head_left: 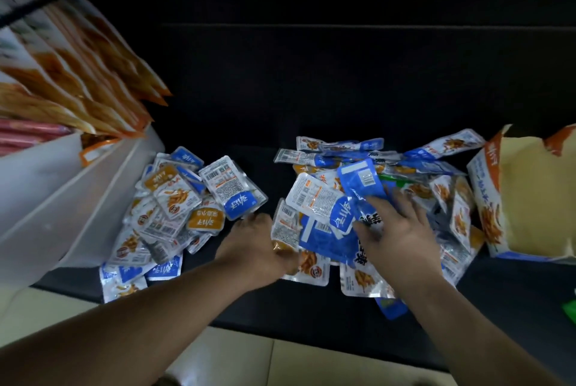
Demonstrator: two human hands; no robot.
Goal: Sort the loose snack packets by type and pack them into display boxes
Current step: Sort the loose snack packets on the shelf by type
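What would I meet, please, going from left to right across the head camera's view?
White tub holding long orange packs → left pile of packets → left hand, gripping a packet → right hand → open display box.

You're working in dim light: the black worktop (343, 89) goes dark toward its far edge, the foil packets (230, 186) catch glare, and things at its left edge bend and blur
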